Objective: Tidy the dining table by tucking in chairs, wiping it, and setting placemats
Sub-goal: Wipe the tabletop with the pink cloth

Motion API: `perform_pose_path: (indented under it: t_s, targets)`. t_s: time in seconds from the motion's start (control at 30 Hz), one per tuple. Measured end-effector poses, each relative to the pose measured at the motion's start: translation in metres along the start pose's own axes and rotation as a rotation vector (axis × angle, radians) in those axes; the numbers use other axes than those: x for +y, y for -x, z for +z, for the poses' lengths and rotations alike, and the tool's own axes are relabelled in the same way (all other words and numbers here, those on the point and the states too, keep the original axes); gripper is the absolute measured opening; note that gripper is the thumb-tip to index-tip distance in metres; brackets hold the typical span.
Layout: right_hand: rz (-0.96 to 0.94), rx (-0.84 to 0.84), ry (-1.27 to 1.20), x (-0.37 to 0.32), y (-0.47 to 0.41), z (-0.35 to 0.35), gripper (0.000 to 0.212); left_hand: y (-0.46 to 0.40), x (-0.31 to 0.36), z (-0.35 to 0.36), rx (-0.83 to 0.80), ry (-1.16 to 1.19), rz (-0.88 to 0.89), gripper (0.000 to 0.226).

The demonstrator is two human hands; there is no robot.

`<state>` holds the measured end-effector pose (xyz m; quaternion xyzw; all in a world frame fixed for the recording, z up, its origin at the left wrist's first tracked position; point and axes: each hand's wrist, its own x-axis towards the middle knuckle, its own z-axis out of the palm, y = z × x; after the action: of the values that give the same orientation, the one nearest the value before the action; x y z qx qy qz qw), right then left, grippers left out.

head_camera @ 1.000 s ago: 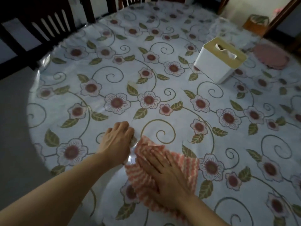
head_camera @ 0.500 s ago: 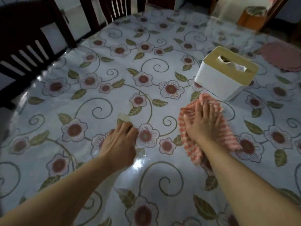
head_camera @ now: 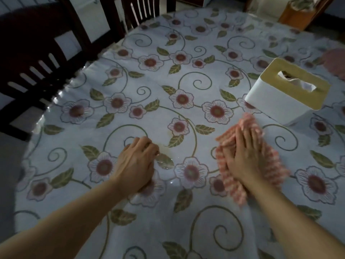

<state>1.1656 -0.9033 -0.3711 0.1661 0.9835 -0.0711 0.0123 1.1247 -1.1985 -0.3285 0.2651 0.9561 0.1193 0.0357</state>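
My right hand point(head_camera: 244, 156) lies flat on the cloth point(head_camera: 270, 165), fingers straight, pressing it down on the table point(head_camera: 186, 230). The cloth is pink and white with stripes, and it looks a bit blurry. My left hand point(head_camera: 136, 161) rests on the table well apart from the cloth. Its fingers are curled down onto the top; I cannot tell if they pinch anything.

The table has a cover with flowers, leaves and curly lines. A shiny wet patch point(head_camera: 165, 160) sits just beside my left fingers.

A white tissue box point(head_camera: 285, 96) with a tan lid stands near the cloth, past my right fingertips. A pink mat point(head_camera: 334, 62) peeks in at the right edge. Dark chairs point(head_camera: 37, 58) stand close along the far left side of the table.
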Motion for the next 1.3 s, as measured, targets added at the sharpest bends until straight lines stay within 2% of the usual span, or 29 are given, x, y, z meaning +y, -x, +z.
perform_pose_path:
  t_s: [0.07,0.13,0.3,0.4,0.47,0.6,0.67,0.7,0.77,0.87,0.93,1.0,1.1,1.17,1.23,1.3]
  targets:
    - [0.074,-0.010,0.002,-0.030,-0.020,0.001,0.083,-0.008,-0.018,-0.001,0.012,0.020,-0.027,0.025]
    - [0.063,-0.022,0.003,-0.074,-0.027,0.007,0.077,-0.013,-0.039,-0.001,0.008,0.043,-0.020,0.025]
    - [-0.373,-0.088,-0.084,-0.201,0.035,0.029,0.060,-0.011,-0.078,-0.008,-0.018,0.082,0.093,0.031]
    - [-0.488,-0.182,-0.105,-0.206,0.083,0.024,0.057,-0.004,-0.102,-0.012,-0.063,0.117,0.201,0.035]
    - [-0.412,-0.157,-0.073,-0.177,0.072,0.016,0.062,-0.003,-0.112,-0.014,-0.097,0.114,0.256,0.037]
    - [0.152,-0.073,0.037,-0.137,0.002,0.009,0.076,-0.003,-0.120,-0.014,-0.101,0.143,0.236,0.051]
    - [0.298,-0.076,-0.015,-0.156,-0.015,0.013,0.082,0.000,-0.124,-0.012,-0.090,0.154,0.250,0.054]
    - [0.262,-0.079,-0.035,-0.171,-0.014,0.016,0.078,-0.001,-0.125,-0.012,-0.076,0.163,0.259,0.054]
    - [0.042,-0.103,-0.023,-0.206,0.010,0.026,0.064,0.000,-0.125,-0.013,-0.061,0.188,0.282,0.054]
    - [-0.282,-0.125,-0.032,-0.235,0.083,0.032,0.060,0.004,-0.117,-0.017,-0.027,0.237,0.277,0.037]
    - [-0.353,-0.145,-0.082,-0.223,0.119,0.028,0.060,0.009,-0.112,-0.016,-0.041,0.199,0.263,0.048]
    - [-0.231,-0.147,-0.100,-0.187,0.126,0.022,0.063,0.012,-0.110,-0.009,-0.057,0.155,0.254,0.055]
    - [0.279,-0.046,0.034,-0.126,0.110,0.017,0.070,0.019,-0.103,-0.001,-0.049,0.138,0.226,0.048]
    - [0.496,-0.027,0.025,-0.117,0.102,0.017,0.077,0.028,-0.096,0.002,-0.033,0.128,0.211,0.044]
    - [0.424,-0.014,0.008,-0.142,0.116,0.024,0.076,0.035,-0.088,0.003,-0.041,0.116,0.182,0.042]
    - [0.167,-0.048,-0.052,-0.172,0.160,0.032,0.066,0.046,-0.071,0.001,-0.055,0.090,0.187,0.044]
